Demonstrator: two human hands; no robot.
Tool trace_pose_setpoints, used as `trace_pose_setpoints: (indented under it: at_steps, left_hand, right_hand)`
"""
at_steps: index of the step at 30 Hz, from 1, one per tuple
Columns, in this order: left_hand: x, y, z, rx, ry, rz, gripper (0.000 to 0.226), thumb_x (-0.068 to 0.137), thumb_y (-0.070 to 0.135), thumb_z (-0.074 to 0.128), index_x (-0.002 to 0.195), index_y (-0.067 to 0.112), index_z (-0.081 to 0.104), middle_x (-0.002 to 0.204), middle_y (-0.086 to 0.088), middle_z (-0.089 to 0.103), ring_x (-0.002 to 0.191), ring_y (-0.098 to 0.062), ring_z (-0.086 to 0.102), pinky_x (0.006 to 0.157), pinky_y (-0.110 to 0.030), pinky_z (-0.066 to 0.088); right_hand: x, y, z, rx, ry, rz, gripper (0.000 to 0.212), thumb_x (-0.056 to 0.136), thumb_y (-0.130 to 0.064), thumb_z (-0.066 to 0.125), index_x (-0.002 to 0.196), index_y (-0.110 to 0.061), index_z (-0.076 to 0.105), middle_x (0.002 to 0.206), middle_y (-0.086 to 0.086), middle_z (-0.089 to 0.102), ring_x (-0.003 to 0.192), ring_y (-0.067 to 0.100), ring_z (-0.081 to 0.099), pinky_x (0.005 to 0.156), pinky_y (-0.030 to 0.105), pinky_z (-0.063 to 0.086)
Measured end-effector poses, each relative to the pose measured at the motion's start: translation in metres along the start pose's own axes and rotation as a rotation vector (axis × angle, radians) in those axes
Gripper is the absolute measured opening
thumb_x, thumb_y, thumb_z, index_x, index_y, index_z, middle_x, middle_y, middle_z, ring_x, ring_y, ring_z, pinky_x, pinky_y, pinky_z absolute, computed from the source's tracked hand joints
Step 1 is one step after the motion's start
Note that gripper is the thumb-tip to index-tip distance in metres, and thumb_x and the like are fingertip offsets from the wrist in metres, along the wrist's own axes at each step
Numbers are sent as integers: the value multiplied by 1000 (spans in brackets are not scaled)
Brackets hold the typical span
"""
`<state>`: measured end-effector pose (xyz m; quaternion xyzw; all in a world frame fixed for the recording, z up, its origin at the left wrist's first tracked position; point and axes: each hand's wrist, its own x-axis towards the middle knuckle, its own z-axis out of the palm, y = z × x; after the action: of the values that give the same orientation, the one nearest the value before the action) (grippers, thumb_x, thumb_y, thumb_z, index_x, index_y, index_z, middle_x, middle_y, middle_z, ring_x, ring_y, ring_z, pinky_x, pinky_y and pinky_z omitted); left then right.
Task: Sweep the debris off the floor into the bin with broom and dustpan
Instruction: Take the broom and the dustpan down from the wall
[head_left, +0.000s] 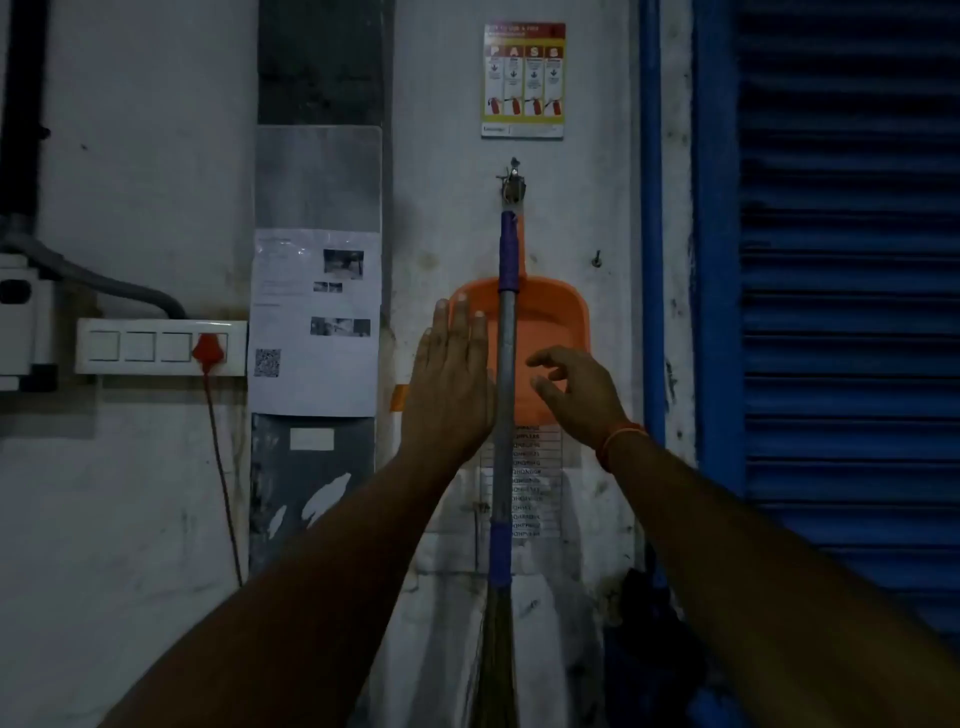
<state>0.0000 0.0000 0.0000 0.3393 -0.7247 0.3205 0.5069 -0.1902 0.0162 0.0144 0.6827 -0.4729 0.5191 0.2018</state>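
A broom (505, 395) with a grey metal handle and purple grips hangs upright from a wall hook (512, 187); its bristles reach the bottom of the view. Behind it on the same hook hangs an orange plastic dustpan (550, 322), flat against the white wall. My left hand (451, 384) is raised with straight fingers just left of the broom handle, over the dustpan's left edge. My right hand (576, 389), an orange thread on its wrist, hovers right of the handle with loosely curled fingers in front of the dustpan and holds nothing. No debris or bin is in view.
A blue louvred shutter (852, 338) fills the right side. A white switch panel (161, 347) with a red plug and cord sits at the left. Printed notices (316, 322) and a fire-extinguisher poster (523, 80) are stuck on the wall.
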Motion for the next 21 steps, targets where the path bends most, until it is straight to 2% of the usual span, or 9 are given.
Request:
trace_pose_setpoints:
  at_steps: [4,8,11,12,14,16,18,20,21]
  left_hand:
    - [9,-9,22,10,-8,-19,66,103,35,27,159,6,10,167,-19,0,155,-35,-4,125,-52,11]
    - [17,-21,41,-15,22,-28,62,103,30,37,157,6,19,166,-20,8,154,-34,5,124,-49,13]
    - [24,-27,50,-108,84,-21,56,97,18,49,150,6,36,162,-19,24,150,-30,23,122,-42,22]
    - [25,-29,52,-142,116,-20,52,94,13,54,145,6,42,160,-18,30,144,-27,34,118,-36,28]
    - [26,-34,54,-224,132,-44,41,93,9,57,134,8,51,154,-15,38,116,-13,53,99,-12,37]
    - [27,-41,56,-293,102,-56,31,94,10,57,126,12,55,148,-11,41,98,2,46,80,-4,39]
    - [29,-49,63,-364,60,-65,27,93,12,58,119,17,57,141,-5,45,103,1,47,85,-15,48]
    - [30,-56,66,-484,5,-80,24,90,14,62,113,21,61,130,0,49,113,-9,52,92,-34,54]
    - [30,-57,65,-547,-31,-97,22,89,14,63,110,22,62,126,2,52,114,-12,54,93,-37,54]
  right_hand:
    - [30,6,12,149,-51,68,25,90,-24,62,115,-30,64,124,-5,60,106,13,58,88,27,48]
    - [62,20,26,294,-107,66,24,90,-16,62,112,-24,69,122,-7,63,115,15,56,101,34,46]
    - [77,28,39,450,-191,123,20,90,-14,65,107,-23,71,116,-3,65,106,22,63,91,35,54]
    - [80,31,44,492,-230,131,20,90,-14,64,107,-22,71,115,0,65,103,22,65,88,36,57]
    - [83,38,54,492,-251,108,21,90,-13,64,106,-23,71,114,1,65,97,18,66,84,37,60]
    - [86,40,59,443,-203,66,21,89,-10,63,102,-23,72,110,-1,66,93,13,67,82,37,60]
    - [90,42,63,404,-149,42,20,88,-9,64,100,-22,74,108,-3,68,97,13,66,86,37,59]
    - [95,41,64,427,-140,41,19,88,-8,64,100,-18,75,107,-2,69,102,14,65,88,37,58]
    - [98,40,63,458,-144,47,18,89,-7,64,100,-17,75,107,-1,69,101,15,65,87,37,58]
